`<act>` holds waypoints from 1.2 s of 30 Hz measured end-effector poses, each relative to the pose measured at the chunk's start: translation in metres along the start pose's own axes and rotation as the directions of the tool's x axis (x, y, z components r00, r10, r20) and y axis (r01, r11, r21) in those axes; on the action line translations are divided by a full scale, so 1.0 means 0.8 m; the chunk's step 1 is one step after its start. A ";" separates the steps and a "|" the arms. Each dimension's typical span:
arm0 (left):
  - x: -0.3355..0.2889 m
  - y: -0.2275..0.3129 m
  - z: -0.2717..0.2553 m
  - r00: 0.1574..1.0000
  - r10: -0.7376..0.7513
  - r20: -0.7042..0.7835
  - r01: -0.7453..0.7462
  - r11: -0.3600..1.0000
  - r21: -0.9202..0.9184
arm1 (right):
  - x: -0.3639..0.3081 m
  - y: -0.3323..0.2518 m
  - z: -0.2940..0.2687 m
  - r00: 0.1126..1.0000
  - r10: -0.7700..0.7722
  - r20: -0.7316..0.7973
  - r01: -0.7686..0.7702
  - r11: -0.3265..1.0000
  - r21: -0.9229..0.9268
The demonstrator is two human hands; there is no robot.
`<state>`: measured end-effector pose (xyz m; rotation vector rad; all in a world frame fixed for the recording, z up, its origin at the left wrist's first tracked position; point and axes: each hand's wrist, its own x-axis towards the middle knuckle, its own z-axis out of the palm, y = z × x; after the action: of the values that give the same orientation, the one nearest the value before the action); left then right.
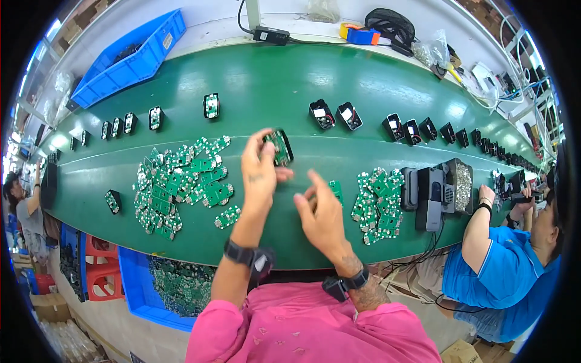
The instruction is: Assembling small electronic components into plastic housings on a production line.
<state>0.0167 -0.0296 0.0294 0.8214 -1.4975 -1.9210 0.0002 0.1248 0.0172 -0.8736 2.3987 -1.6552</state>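
On the green bench [260, 78] we see a large heap of circuit boards [161, 192] to the left, a smaller heap [379, 209] to the right with a grey boxy device [430, 196] beside it, and black casings [395, 127] along the far side. Our left hand [258, 166] holds a board-filled casing [279, 149] raised over the bench's middle, thumb and fingers clamped on it; our right hand [324, 219] reaches forward, thumb and index finger apart, beside a loose board [337, 190].

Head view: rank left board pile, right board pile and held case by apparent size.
Largest to smallest:
1. Left board pile
2. Right board pile
3. Held case, in the left hand
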 end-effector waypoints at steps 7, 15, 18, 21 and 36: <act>0.154 0.019 -0.003 0.993 0.115 -0.012 -0.100 0.906 0.412 | -0.044 0.008 -0.034 0.951 -0.300 0.075 0.309 0.933 -0.183; 0.197 -0.003 -0.056 0.791 0.602 0.108 -0.232 0.131 0.964 | 0.014 0.010 -0.073 0.995 0.048 0.089 0.006 0.854 -0.520; 0.127 0.009 0.022 0.819 0.472 0.326 -0.424 0.117 0.898 | 0.024 0.023 -0.081 0.974 0.081 0.212 0.047 0.844 -0.535; 0.079 -0.005 0.096 0.844 0.349 0.407 -0.493 0.209 0.845 | 0.027 0.050 -0.086 0.969 -0.099 0.227 0.190 0.887 -0.422; 0.033 -0.024 0.056 0.900 0.252 0.356 -0.253 0.967 -0.045 | 0.037 0.038 -0.114 0.949 0.206 0.239 -0.316 0.612 0.726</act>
<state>-0.0354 -0.0171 0.0155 0.2601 -1.7203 -1.9389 -0.0721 0.1930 0.0345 -0.4190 1.3768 -2.0968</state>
